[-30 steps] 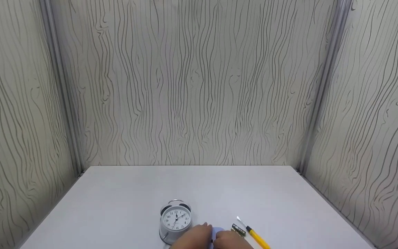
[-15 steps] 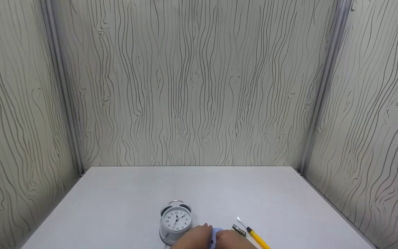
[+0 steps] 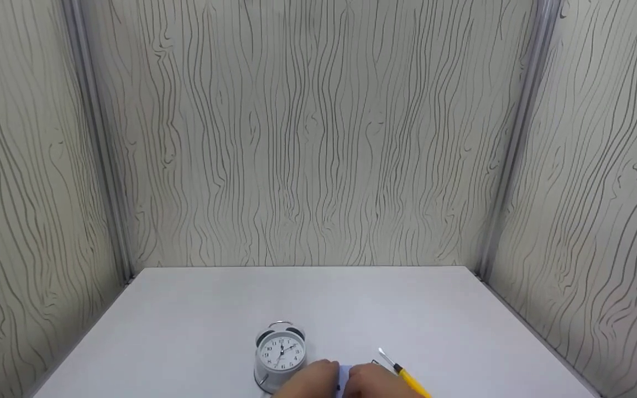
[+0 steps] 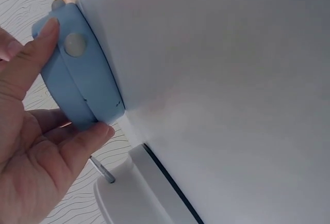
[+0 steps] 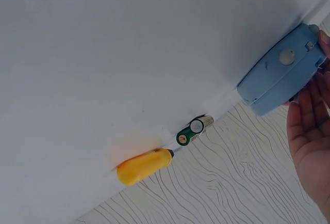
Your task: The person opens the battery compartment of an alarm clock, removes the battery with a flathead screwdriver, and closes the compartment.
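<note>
Head view: at the near edge of the white worktop (image 3: 318, 298) both hands meet over a small blue device (image 3: 344, 371), of which only a sliver shows between them. The left hand (image 3: 310, 381) lies just right of a white alarm clock (image 3: 280, 354) that stands upright with its dial facing the camera. The right hand (image 3: 376, 382) covers most of what lies behind it; a yellow-handled screwdriver (image 3: 404, 373) slants away from it to the far left, metal tip up. The grip of either hand cannot be read here.

Left wrist view: the left hand (image 4: 31, 146) holds the blue device (image 4: 77, 74) (a rounded, flat casing with a grey button) between the thumb below and a finger pressed along its upper edge, the fingers curled around it. The device touches the worktop (image 4: 221, 79). The clock's white body (image 4: 134, 193) sits just beside it.

Right wrist view: the right hand (image 5: 312, 136) cups the end of the blue device (image 5: 281, 72) with fairly straight fingers; a fingertip touches its corner. Two batteries (image 5: 195, 129) lie side by side near the screwdriver handle (image 5: 144, 165), apart from the device.
</note>
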{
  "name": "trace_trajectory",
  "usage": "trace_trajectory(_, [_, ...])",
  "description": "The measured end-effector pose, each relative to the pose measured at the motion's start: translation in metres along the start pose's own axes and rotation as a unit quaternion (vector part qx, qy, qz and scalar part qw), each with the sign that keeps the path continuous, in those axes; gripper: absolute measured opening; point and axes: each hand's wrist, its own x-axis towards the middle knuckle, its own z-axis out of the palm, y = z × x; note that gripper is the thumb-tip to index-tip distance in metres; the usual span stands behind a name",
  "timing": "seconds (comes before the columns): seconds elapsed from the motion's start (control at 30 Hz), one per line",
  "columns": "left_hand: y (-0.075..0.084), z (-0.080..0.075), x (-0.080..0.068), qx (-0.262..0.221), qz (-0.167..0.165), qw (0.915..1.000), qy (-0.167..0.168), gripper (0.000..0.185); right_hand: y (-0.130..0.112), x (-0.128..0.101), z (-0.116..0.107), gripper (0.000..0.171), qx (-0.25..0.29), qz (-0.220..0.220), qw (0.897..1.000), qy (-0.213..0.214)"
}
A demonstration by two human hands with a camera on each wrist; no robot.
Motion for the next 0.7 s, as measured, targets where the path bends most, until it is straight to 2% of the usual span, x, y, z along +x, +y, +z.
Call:
trace_trajectory(0.1, [-0.002,-0.001,0.011,0.038,0.015,0.9991,-0.013,0.039,0.033,0.002,0.008,0.008,-0.037,-0.017,0.999,0.009])
trace_trajectory(0.17, [-0.003,0.0,0.017,0.053,0.02,0.9982,-0.018,0.039,0.041,0.001,0.007,0.008,-0.08,-0.049,0.995,0.041])
trace_trajectory(0.23, [-0.003,0.001,0.02,0.059,0.021,0.9979,-0.015,0.038,0.043,-0.001,0.003,0.008,-0.096,-0.053,0.992,0.064])
trace_trajectory(0.43, [-0.001,0.0,0.02,0.065,0.021,0.9977,0.002,0.028,0.042,-0.005,-0.008,0.009,-0.081,-0.007,0.993,0.089])
trace_trajectory(0.6, [0.002,-0.007,0.021,0.063,0.025,0.9977,-0.004,0.038,0.045,-0.007,-0.013,0.009,-0.072,0.004,0.991,0.111])
trace_trajectory(0.7, [0.004,-0.012,0.02,0.035,0.018,0.9992,0.003,0.053,0.048,-0.009,-0.016,0.009,-0.061,0.014,0.989,0.136])
